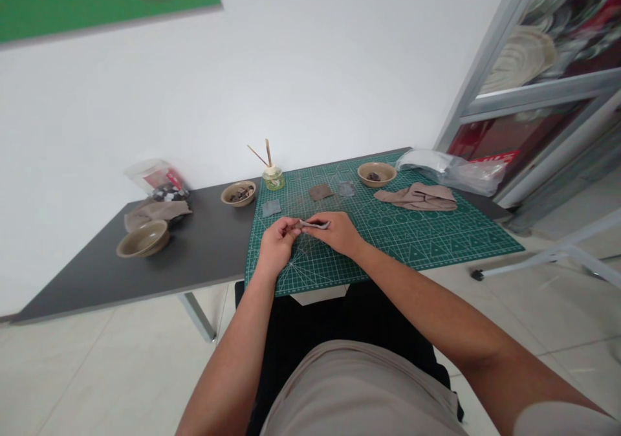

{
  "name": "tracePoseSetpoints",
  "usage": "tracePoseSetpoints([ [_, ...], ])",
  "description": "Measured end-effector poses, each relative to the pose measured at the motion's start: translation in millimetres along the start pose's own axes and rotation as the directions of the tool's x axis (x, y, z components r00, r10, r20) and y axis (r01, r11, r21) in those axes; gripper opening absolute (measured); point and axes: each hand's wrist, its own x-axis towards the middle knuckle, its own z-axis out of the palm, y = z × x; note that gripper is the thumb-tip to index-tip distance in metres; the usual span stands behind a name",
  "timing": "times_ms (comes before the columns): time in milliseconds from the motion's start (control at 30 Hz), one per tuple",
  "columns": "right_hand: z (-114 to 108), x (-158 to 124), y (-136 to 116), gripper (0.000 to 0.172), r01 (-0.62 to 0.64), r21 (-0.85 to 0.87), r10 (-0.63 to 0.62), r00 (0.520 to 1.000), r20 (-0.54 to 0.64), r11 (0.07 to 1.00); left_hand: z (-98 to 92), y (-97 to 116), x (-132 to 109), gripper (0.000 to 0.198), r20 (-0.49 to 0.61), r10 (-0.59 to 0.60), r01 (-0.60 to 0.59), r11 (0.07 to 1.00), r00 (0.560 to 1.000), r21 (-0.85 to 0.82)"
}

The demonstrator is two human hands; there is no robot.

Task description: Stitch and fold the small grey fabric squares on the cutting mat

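Note:
Both my hands are closed on a small grey pouch (316, 224), held just above the green cutting mat (388, 232). Its upper edge gapes a little, showing a dark slit. My left hand (277, 247) pinches the left end between thumb and fingers. My right hand (339, 232) grips the right end, its fingers partly hidden behind the pouch. Beyond the hands lie a flat blue-grey square (272, 207), a brown square (321, 192) and a pale, see-through-looking square (346, 189). What the squares are made of is too small to tell.
A bowl of small dark and tan pieces (239, 194) and a reed diffuser (273, 176) stand behind left. Back right are a bowl with dark contents (377, 174), a brown cloth (420, 197) and a clear plastic bag (451, 169). Another bowl (143, 239) sits far left.

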Motion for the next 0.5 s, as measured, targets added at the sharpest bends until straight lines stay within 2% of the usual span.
tracePoseSetpoints([
  [267, -1.4, -1.4, -2.5, 0.010, -0.024, -0.014, 0.024, 0.999, -0.035, 1.000, 1.3, -1.1, -1.0, 0.018, -0.032, 0.012, -0.012, 1.000, 0.999, 0.003],
  [500, -0.9, 0.6, 1.4, 0.013, 0.002, 0.001, -0.002, 1.000, 0.019, 1.000, 1.5, 0.7, -0.4, 0.016, -0.012, 0.012, -0.012, 1.000, 1.000, -0.004],
])
